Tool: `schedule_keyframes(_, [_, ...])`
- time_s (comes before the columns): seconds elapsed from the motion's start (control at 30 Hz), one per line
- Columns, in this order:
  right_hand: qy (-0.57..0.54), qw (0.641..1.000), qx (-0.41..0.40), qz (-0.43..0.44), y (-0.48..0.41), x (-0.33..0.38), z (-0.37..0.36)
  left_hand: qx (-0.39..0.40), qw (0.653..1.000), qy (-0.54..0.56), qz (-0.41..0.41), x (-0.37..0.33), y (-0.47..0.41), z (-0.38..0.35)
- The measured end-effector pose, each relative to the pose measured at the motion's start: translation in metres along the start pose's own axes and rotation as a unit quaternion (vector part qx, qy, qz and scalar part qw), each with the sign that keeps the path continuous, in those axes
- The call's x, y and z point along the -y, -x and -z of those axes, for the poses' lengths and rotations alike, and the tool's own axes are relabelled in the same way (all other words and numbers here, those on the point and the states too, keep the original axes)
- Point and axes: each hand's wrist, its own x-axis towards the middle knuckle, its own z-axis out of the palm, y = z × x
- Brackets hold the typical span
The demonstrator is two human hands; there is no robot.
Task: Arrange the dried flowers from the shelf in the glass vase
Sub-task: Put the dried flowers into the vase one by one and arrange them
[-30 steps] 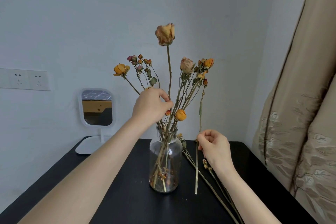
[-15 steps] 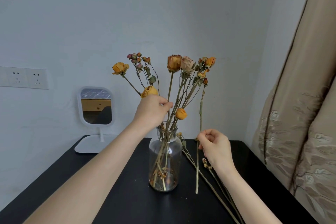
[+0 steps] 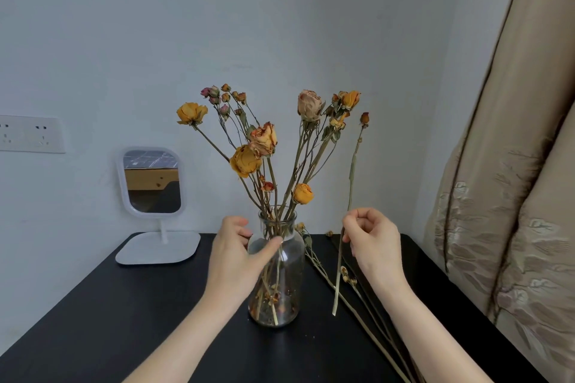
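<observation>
Left hand (image 3: 236, 253): we are gripping the glass vase (image 3: 289, 274) at its shoulder, thumb across the front, fingers curling behind.
Right hand (image 3: 373, 238): we are pinching a single dried stem (image 3: 352, 171) upright, just right of the vase.
Dried flowers (image 3: 245, 162): are standing bunched in the vase on the black table (image 3: 124, 320).
Loose stems (image 3: 357, 317): are lying on the table beside the vase.
</observation>
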Motion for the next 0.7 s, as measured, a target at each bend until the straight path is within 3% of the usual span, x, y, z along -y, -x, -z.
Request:
schedule_keyframes(0.13, [-0.038,0.998,-0.048,0.025,-0.005,0.008,0.0,0.061,0.998,-0.007,0.034,0.003,-0.017,-0.029])
schedule_keyframes(0.27, [-0.066,0.992,-0.062,0.082,-0.014,0.026,0.0,0.021,1.0,0.012,0.014,0.002,-0.03,-0.041])
schedule_keyframes(0.43, [-0.06,0.983,-0.058,0.165,-0.022,0.049,-0.008,0.043,0.999,0.022,-0.021,0.011,-0.037,-0.035])
schedule_keyframes(0.7, [-0.051,0.973,-0.015,0.223,-0.018,0.063,-0.03,0.091,0.994,0.067,0.001,0.022,-0.045,-0.03])
